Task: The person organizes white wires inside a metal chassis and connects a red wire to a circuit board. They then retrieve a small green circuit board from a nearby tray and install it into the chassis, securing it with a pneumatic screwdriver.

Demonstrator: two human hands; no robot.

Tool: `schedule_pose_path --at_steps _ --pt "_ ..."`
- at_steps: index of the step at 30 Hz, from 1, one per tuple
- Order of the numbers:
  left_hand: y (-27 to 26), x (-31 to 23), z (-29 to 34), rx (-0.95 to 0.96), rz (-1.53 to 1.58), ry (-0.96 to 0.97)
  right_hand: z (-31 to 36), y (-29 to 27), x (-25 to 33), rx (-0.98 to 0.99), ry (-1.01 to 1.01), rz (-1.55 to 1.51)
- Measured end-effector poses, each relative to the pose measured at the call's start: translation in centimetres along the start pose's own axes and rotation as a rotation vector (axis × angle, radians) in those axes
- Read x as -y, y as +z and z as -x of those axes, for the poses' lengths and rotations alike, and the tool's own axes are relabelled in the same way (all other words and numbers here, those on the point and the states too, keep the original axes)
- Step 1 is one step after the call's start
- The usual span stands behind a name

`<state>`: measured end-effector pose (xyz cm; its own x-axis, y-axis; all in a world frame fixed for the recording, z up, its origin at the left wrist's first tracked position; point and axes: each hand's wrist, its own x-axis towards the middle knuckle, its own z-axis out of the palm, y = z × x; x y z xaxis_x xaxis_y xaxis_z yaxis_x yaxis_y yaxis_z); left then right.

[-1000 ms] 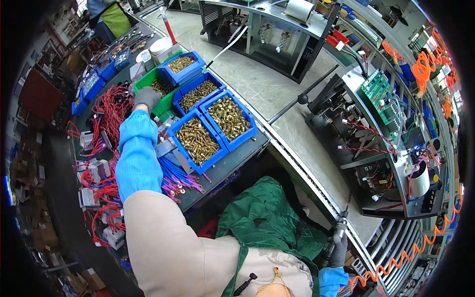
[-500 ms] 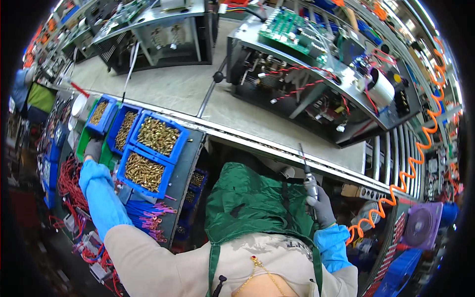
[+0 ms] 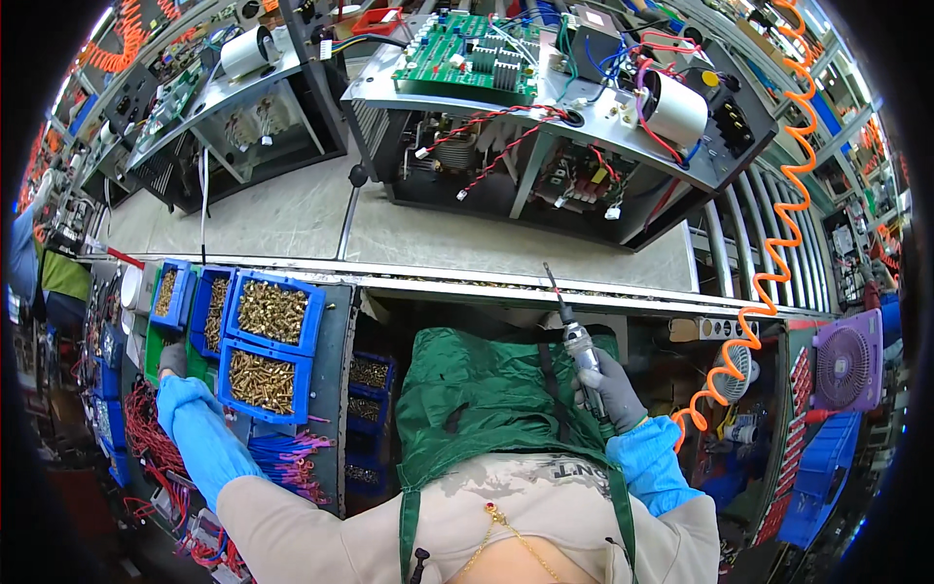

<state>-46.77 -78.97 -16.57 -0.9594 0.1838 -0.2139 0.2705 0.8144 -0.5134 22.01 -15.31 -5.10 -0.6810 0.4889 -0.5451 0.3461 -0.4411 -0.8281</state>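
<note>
Carefully feel for small parts with the left hand (image 3: 173,359), dipped into the green bin (image 3: 199,367) at the left of the bench (image 3: 332,336), just beside the blue bins (image 3: 304,385) of brass screws (image 3: 261,381). Hidden at the fingertips, so cannot tell whether apart or together. Best to pinch lightly, take few, and clear the rim before drawing back, to avoid spilling into neighbouring bins. Meanwhile, hold the power driver (image 3: 581,347) steady, clamped in the right hand (image 3: 615,388), bit angled away from the green apron (image 3: 477,389).
</note>
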Motion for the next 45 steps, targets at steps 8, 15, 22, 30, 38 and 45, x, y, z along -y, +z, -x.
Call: schedule_pose_path --at_steps 8,15,22,30,38,45 --pt "-1.8 1.2 3.3 -0.285 1.76 -0.519 1.0 0.1 -1.3 -0.053 -0.042 -0.051" --pt "-16.4 -5.7 12.9 -0.476 3.338 -0.325 2.2 -0.5 -1.5 -0.052 -0.053 -0.182" --pt "-21.4 -6.1 7.2 -0.045 3.03 1.01 3.5 -0.9 -0.3 0.138 -0.054 -0.416" --pt "-35.0 -45.1 23.4 1.161 2.684 0.73 2.1 1.8 2.3 0.156 -0.102 -0.277" --pt "-38.3 -56.5 30.1 1.351 2.654 0.451 1.4 3.2 3.6 0.107 -0.104 -0.083" --pt "-37.3 -56.9 28.0 1.448 2.538 0.649 1.4 3.2 3.8 0.089 -0.084 -0.092"
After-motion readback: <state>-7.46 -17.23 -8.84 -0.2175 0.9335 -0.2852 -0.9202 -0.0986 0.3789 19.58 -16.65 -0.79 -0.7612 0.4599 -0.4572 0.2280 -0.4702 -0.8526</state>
